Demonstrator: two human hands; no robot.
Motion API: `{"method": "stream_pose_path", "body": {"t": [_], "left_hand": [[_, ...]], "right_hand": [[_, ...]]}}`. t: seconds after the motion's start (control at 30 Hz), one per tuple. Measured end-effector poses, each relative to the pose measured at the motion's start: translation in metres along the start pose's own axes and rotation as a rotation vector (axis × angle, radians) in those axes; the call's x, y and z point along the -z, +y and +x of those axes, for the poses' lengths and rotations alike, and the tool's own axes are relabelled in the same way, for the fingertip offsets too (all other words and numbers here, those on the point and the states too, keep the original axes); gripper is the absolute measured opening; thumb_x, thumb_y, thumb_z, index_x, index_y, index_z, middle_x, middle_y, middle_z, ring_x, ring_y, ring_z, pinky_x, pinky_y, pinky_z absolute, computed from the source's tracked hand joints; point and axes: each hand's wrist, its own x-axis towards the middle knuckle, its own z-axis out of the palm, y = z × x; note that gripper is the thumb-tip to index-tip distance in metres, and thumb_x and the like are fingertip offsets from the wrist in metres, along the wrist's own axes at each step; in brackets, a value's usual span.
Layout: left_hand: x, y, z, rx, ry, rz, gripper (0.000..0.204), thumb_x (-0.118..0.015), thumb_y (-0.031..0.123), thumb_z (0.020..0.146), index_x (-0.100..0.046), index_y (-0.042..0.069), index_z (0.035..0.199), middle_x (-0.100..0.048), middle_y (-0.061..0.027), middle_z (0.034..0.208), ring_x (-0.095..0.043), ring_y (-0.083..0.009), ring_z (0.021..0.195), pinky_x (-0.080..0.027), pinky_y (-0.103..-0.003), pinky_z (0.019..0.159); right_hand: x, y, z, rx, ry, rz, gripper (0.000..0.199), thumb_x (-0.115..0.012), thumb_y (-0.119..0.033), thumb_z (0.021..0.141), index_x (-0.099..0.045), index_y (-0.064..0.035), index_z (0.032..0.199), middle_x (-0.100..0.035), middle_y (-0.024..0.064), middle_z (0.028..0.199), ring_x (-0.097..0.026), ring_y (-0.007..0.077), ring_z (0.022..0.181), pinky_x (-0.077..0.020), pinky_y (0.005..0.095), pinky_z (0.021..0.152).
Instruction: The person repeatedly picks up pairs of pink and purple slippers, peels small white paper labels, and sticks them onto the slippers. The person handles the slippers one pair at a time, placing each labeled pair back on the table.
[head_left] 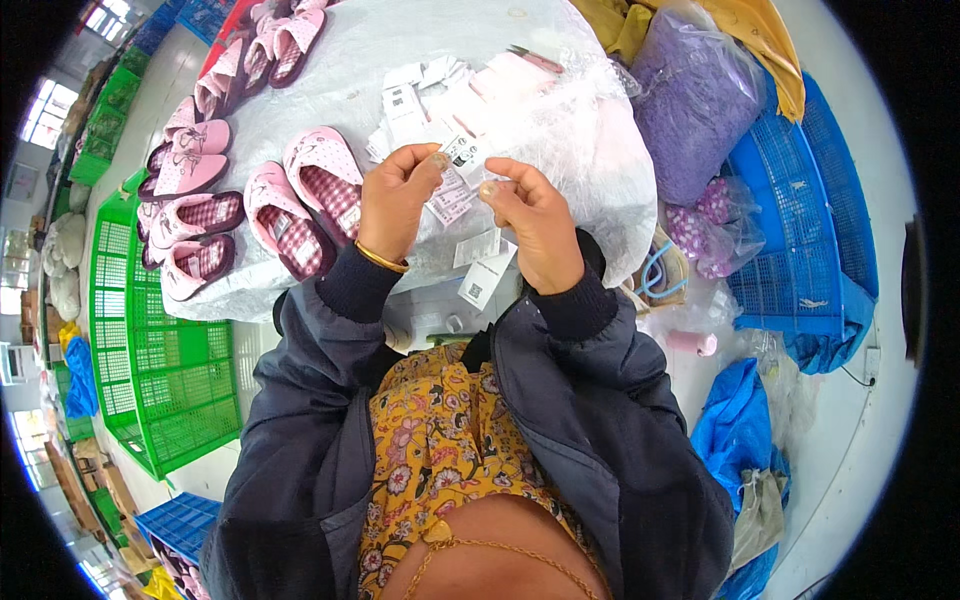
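My left hand [396, 205] is raised over the near part of the table, thumb and forefinger pinched together. Facing it, my right hand [537, 222] has its thumb and forefinger bent toward each other. Whatever either pinch holds is too fine to make out. Between the fingertips shows a white printed card [463, 152]; I cannot tell whether it is held or lies on the pile. Below my right hand are white tags [486, 278] at the table's near edge, one with a square code. A pair of pink slippers [325, 185] with checked lining rests beside my left hand.
More pink slippers [195, 160] line the table's left side. Beyond my hands lie loose cards [405, 112], clear plastic and small snips [537, 58]. A green crate [165, 350] stands left; a purple-filled bag [695, 95] and blue baskets [790, 220] stand right.
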Motion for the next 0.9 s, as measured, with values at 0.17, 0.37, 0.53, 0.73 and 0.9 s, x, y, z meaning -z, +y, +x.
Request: {"method": "stream_pose_path", "body": {"t": [0.17,0.37,0.53,0.73,0.9], "left_hand": [[-0.005,-0.002,-0.015,-0.012,-0.036,-0.05,0.021,-0.063,0.009,0.095,-0.065,-0.004,0.112,-0.067,-0.0018,0.093,-0.054,-0.0059,0.077,-0.042,-0.02,0.068],[-0.006,0.0,-0.023,-0.022,-0.077,0.043,0.021,-0.063,0.008,0.095,-0.065,-0.003,0.112,-0.065,-0.0009,0.092,-0.054,-0.0062,0.078,-0.042,-0.02,0.069],[0.004,0.003,-0.027,-0.275,-0.245,0.313,0.016,-0.061,0.008,0.095,-0.066,-0.001,0.107,-0.062,0.0022,0.09,-0.051,-0.0066,0.08,-0.04,-0.021,0.073],[0.027,0.013,-0.022,0.035,-0.457,0.337,0.015,-0.06,0.016,0.097,-0.066,0.003,0.097,-0.061,0.0017,0.088,-0.051,-0.0067,0.083,-0.042,-0.022,0.079],[0.031,0.005,-0.033,-0.025,-0.506,0.451,0.015,-0.065,0.016,0.094,-0.065,0.001,0.097,-0.06,0.0015,0.086,-0.052,-0.006,0.082,-0.044,-0.024,0.074]], "right_hand": [[-0.002,0.0,-0.002,-0.018,0.015,0.002,0.025,-0.07,-0.009,0.089,-0.064,0.0024,0.111,-0.058,-0.0036,0.085,-0.046,0.0031,0.073,-0.0371,0.0188,0.064],[-0.001,-0.003,-0.007,-0.033,0.031,0.013,0.02,-0.068,-0.008,0.09,-0.065,0.0015,0.107,-0.061,-0.0025,0.088,-0.049,0.0034,0.074,-0.0391,0.0191,0.066],[-0.001,-0.001,-0.01,0.012,0.047,-0.023,0.018,-0.067,-0.007,0.09,-0.065,0.0019,0.106,-0.062,-0.0021,0.087,-0.052,0.0044,0.077,-0.0415,0.0192,0.069],[0.01,-0.001,-0.02,-0.004,-0.159,-0.337,0.016,-0.069,-0.008,0.09,-0.066,0.0017,0.102,-0.065,-0.0009,0.086,-0.054,0.0046,0.076,-0.0443,0.0206,0.068],[0.006,0.002,-0.026,0.005,-0.205,-0.408,0.012,-0.07,-0.005,0.089,-0.065,0.0021,0.097,-0.068,0.0018,0.087,-0.059,0.0054,0.078,-0.0481,0.0217,0.07]]}}
